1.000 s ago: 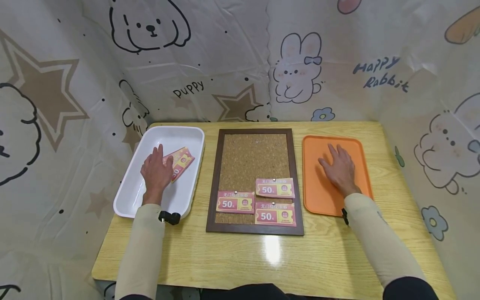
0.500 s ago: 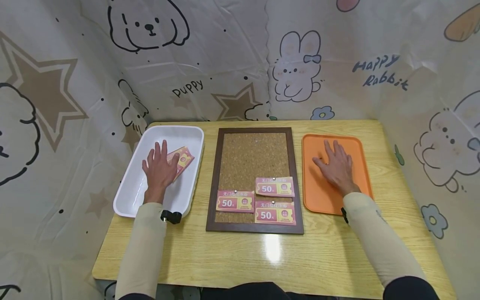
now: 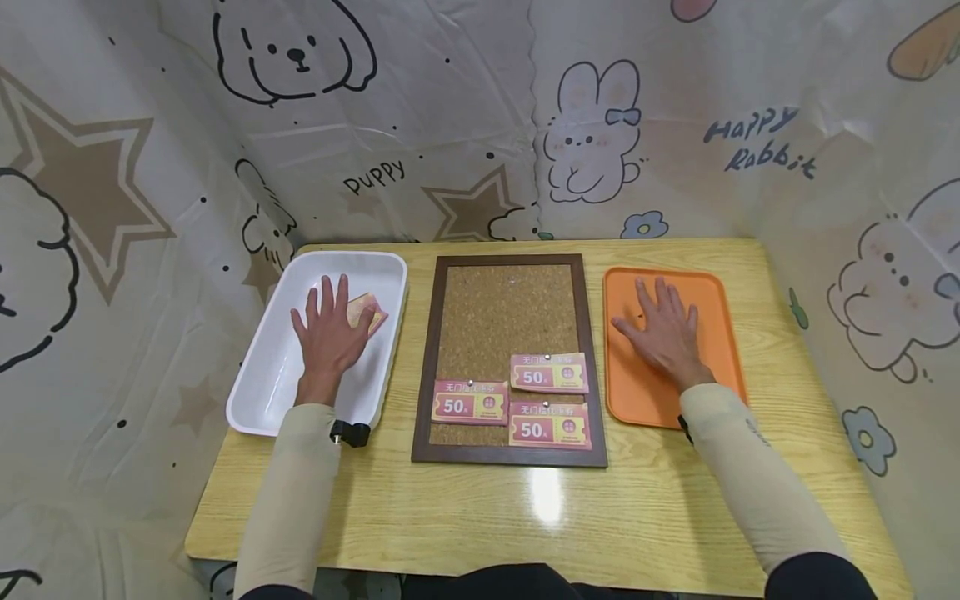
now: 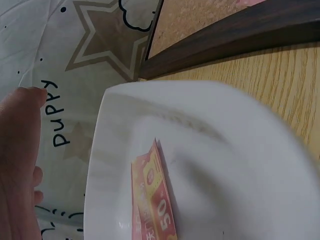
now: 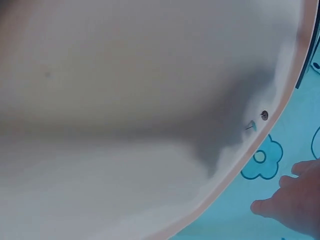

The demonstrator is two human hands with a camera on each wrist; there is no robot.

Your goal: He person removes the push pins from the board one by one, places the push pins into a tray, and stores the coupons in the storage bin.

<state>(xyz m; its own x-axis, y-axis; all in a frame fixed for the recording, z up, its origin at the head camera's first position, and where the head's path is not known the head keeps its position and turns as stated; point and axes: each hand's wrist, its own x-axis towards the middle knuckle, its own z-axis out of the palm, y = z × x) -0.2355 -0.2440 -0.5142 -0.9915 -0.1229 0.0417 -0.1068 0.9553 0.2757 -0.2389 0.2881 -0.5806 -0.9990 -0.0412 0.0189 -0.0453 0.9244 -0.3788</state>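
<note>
My left hand point(image 3: 328, 333) hovers over the white plastic tray point(image 3: 258, 387), fingers straight and spread, partly covering the pink and yellow coupons point(image 4: 155, 195) in it. In the left wrist view these coupons lie overlapping, printed with 50, and the thumb is apart from them. My right hand point(image 3: 663, 333) is over the orange tray point(image 3: 645, 408) with fingers spread, gripping nothing. Two pushpins point(image 5: 264, 115) lie near that tray's rim in the right wrist view. Between the trays lies a cork board point(image 3: 510, 308) with a brown frame, bearing a left coupon point(image 3: 470, 403), an upper right coupon point(image 3: 550, 373) and a lower right coupon point(image 3: 551, 426).
A light wooden table point(image 3: 480, 517) carries both trays and the board. Printed cloth point(image 3: 465, 108) with cartoon animals hangs behind and along both sides. Below the table's front edge, dark clothing point(image 3: 525, 583) of the person shows.
My left hand has moved right and slightly forward, spreading its fingers and covering more of the loose coupons. My right hand has drifted left and forward over the orange tray, fingers spreading wider.
</note>
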